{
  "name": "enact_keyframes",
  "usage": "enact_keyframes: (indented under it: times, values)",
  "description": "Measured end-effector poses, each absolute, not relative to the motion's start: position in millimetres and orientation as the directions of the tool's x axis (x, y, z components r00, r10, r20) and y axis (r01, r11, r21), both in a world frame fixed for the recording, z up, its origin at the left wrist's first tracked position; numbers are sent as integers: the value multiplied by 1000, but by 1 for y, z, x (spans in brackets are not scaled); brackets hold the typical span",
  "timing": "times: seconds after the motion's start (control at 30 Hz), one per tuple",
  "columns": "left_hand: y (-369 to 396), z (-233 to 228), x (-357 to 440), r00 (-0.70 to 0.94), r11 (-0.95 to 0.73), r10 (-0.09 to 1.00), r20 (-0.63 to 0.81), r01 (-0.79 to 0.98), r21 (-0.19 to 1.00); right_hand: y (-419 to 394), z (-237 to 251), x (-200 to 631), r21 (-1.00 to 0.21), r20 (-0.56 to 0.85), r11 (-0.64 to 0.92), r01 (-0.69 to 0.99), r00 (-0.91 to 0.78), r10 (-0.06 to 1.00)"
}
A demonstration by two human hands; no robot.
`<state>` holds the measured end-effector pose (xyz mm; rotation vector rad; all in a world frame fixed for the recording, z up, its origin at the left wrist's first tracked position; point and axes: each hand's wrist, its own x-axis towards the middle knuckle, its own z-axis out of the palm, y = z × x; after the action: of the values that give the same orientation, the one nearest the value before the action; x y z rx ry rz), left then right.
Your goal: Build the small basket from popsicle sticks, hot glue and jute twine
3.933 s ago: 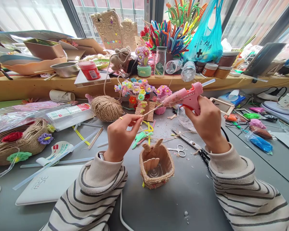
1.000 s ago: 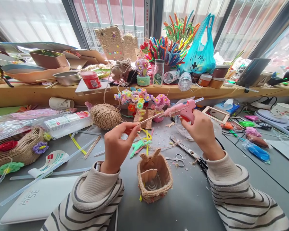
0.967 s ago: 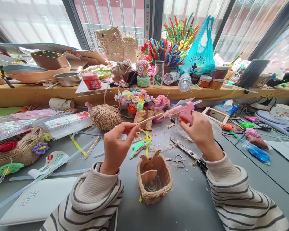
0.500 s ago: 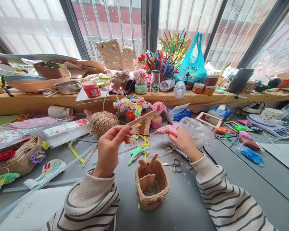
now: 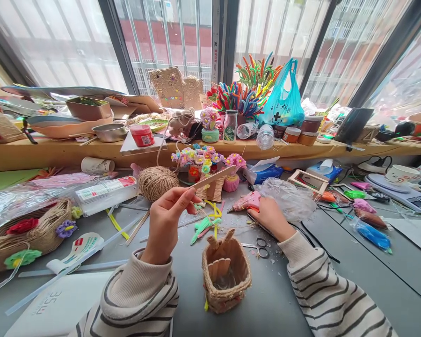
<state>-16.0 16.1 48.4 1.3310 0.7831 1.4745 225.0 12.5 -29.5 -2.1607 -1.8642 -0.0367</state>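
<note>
Between the thumb and fingers of my left hand (image 5: 168, 217) is a flat wooden craft stick (image 5: 215, 176), raised above the table and slanting up to the right. My right hand (image 5: 272, 215) is closed around a pink hot glue gun (image 5: 247, 202), whose nozzle points left and sits low near the tabletop. In front of me stands a twine-wrapped basket (image 5: 228, 297), open at the top. Several short wooden sticks (image 5: 219, 268) lean against its inner wall. Small scissors (image 5: 261, 247) lie just behind the basket, below my right hand.
A ball of twine (image 5: 157, 182), pipe-cleaner flowers (image 5: 199, 157) and a crumpled plastic bag (image 5: 287, 199) are behind my hands. At left lie a twine-covered basket (image 5: 49, 229) and clear glue sticks (image 5: 70, 267). A kitchen scale (image 5: 403, 194) stands at right.
My right hand has lowered the glue gun toward the table, its nozzle now farther from the stick. My left hand still holds the stick. The whole view has shifted slightly.
</note>
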Motion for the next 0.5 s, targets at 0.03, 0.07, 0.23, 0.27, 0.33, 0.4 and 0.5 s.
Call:
enact_keyframes:
  times: [0.03,0.07,0.23,0.27,0.33,0.4,0.5]
  values:
    - [14,49,-16,62,-338,931,361,-235,911,12,-28,226,-223,204,-117,968,164,965]
    - [12,51,-16,63,-347,927,371,-236,908,11,-25,228,-252,201,-116,961,169,965]
    - [-3,59,-14,89,-383,905,415,-250,889,-1,16,227,-453,288,-24,891,172,942]
    - [-6,61,-14,95,-390,900,425,-255,885,-7,27,225,-501,327,34,865,154,932]
    - [-12,64,-13,104,-403,891,442,-267,875,-21,49,218,-591,415,162,791,126,901]
    - [-18,66,-12,114,-415,881,459,-279,866,-37,67,210,-647,490,252,719,140,860]
    - [-24,67,-11,135,-430,865,483,-297,852,-59,84,201,-765,625,512,391,260,736]
